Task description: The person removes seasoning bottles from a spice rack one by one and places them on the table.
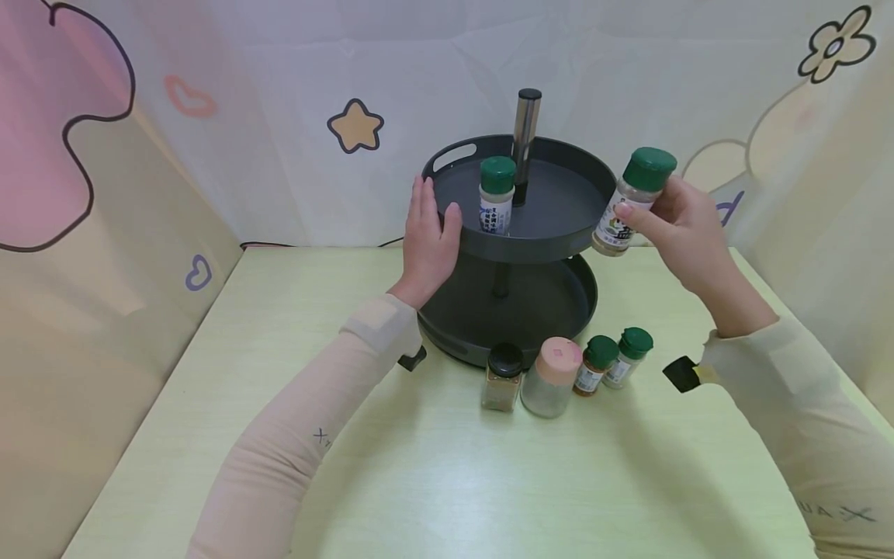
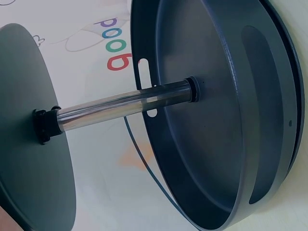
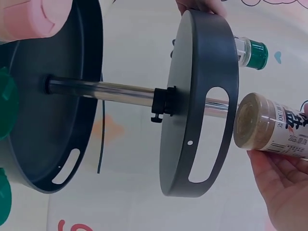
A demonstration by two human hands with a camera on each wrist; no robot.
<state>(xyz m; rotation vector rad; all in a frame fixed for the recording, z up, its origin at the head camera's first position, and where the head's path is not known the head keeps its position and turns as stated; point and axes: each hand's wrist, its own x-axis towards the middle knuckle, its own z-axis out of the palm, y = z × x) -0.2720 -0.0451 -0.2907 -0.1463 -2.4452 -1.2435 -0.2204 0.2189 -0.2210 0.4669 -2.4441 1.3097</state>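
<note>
A two-tier black round rack (image 1: 538,247) stands at the back of the table, a metal post rising through its middle. My left hand (image 1: 429,244) rests with straight fingers against the left side of the upper tray. Pinched in my right hand (image 1: 687,233) is a seasoning jar (image 1: 628,203) with a green lid, tilted, beside the upper tray's right rim. The right wrist view shows that jar's base (image 3: 250,120) close to the rim. Another green-lidded seasoning jar (image 1: 497,198) stands upright in the upper tray, near the post. The lower tray (image 2: 202,120) holds nothing visible.
In front of the rack stand a black-lidded jar (image 1: 503,379), a pink-lidded glass jar (image 1: 552,379), a green-lidded jar with reddish contents (image 1: 595,365) and another green-lidded jar (image 1: 627,357). A patterned curtain (image 1: 293,116) hangs behind. A dark cord (image 2: 144,159) runs behind the rack.
</note>
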